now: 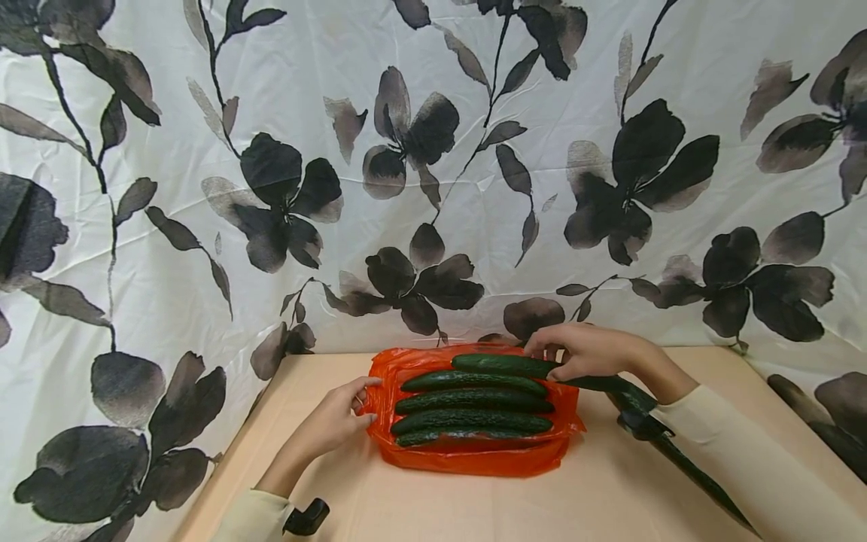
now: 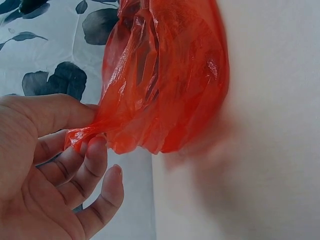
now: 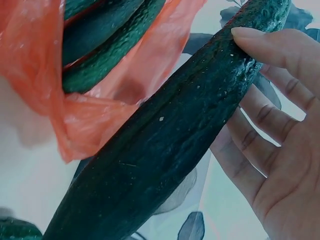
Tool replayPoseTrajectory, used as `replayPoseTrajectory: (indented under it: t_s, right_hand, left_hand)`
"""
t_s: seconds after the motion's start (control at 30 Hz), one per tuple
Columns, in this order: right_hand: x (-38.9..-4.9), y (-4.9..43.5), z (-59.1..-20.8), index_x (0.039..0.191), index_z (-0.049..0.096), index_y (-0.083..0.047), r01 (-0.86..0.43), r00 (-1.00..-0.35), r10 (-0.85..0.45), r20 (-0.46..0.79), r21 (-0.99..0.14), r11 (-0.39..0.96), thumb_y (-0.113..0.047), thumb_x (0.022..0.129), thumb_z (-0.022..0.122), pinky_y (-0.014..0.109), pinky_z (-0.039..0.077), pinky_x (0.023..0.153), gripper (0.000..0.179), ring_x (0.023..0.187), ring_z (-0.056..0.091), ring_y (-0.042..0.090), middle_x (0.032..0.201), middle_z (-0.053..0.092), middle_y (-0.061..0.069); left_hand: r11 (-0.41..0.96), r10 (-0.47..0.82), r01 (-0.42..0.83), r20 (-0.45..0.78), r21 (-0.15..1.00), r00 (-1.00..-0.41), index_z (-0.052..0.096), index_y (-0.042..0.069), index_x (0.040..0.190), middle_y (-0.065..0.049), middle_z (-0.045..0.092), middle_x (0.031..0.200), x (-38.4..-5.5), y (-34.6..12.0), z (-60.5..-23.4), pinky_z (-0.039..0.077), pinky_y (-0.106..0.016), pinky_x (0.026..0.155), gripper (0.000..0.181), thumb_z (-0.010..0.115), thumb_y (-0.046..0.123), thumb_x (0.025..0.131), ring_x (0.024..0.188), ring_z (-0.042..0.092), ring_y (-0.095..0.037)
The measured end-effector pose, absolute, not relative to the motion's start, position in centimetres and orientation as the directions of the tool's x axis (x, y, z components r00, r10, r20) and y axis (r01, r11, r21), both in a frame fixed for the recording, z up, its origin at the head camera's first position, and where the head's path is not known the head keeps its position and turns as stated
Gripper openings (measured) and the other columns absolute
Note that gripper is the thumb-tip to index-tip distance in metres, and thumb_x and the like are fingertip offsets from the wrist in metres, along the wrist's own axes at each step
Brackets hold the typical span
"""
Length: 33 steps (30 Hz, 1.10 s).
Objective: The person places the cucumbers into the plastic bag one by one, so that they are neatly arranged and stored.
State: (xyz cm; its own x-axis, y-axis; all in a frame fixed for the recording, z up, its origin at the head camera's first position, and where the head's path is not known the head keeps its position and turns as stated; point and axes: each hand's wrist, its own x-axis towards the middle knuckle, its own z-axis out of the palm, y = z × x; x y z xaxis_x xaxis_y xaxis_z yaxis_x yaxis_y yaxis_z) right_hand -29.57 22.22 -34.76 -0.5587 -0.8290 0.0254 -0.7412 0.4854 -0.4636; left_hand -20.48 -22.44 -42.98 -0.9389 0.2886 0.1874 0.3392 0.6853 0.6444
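Several dark green cucumbers (image 1: 474, 400) lie side by side in a red plastic bag (image 1: 467, 461), whose mouth is spread open. At the bag's left end, my left hand (image 1: 335, 421) pinches a gathered bit of plastic between thumb and forefinger; its other fingers are loosely bent. My right hand (image 1: 599, 352) grips a cucumber (image 3: 150, 135) at the bag's back right corner, thumb on one side and fingers on the other. This cucumber slants past the bag's edge toward the wrist. Whether the green length left of the fingertips belongs to it, I cannot tell.
A long dark green thing (image 1: 704, 470), probably another cucumber, lies on the light tabletop (image 1: 474, 508), partly hidden by the right sleeve (image 1: 752, 459). A flower-printed white cloth (image 1: 515, 248) hangs behind the table and along its left side.
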Motion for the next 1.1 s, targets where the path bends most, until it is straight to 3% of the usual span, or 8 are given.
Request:
replayPoseTrajectory:
  t_s: [0.7, 1.1]
  right_hand:
    - [-28.9, 17.7, -34.7, 0.129, 0.063, -0.026, -0.765, -0.513, -0.858, 0.002, -0.455, 0.456, -0.02, 0.09, 0.076, 0.044, 0.055, 0.089, 0.041, 0.103, 0.06, 0.009, 0.113, 0.064, -0.012]
    - [-29.1, 15.1, -35.4, 0.128, 0.062, -0.024, -0.761, -0.477, -0.879, -0.028, -0.488, 0.428, -0.019, 0.091, 0.076, 0.039, 0.055, 0.091, 0.04, 0.104, 0.059, 0.009, 0.116, 0.063, -0.011]
  left_hand:
    - [0.692, 0.29, 0.339, 0.185, 0.637, -0.939, 0.059, 0.0, 0.134, -0.001, 0.056, 0.087, -20.6, -22.5, -42.8, 0.046, -0.024, 0.069, 0.053, 0.075, -0.003, 0.084, 0.077, 0.053, -0.015]
    - [0.688, 0.302, 0.353, 0.193, 0.634, -0.934, 0.059, 0.0, 0.134, -0.001, 0.057, 0.087, -20.7, -22.6, -43.0, 0.047, -0.024, 0.068, 0.053, 0.074, -0.004, 0.084, 0.076, 0.053, -0.013]
